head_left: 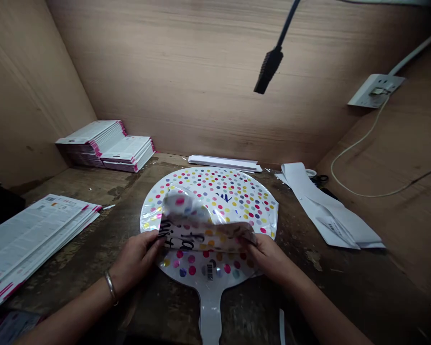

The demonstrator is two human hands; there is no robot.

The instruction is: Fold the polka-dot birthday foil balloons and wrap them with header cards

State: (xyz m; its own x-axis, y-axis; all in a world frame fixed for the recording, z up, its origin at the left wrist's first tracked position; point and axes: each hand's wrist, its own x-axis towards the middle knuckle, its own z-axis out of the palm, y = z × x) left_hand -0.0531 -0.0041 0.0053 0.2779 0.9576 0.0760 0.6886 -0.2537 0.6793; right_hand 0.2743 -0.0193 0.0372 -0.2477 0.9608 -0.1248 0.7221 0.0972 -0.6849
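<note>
A round white foil balloon with many coloured dots lies flat on the table, its pale neck pointing towards me. Above its middle a dotted sheet of the same kind, a foil balloon with dark lettering, is folded over; its upper part is blurred. My left hand pinches the fold at its left end, thumb on top. At the right end my right hand grips the same fold. Below the fold a small barcode shows. Whether several balloons lie stacked underneath, I cannot tell.
Printed cards lie at the left, with card stacks behind. White strips lie at the back. Long white paper and scissors are at the right. A black connector hangs above; a socket is on the right.
</note>
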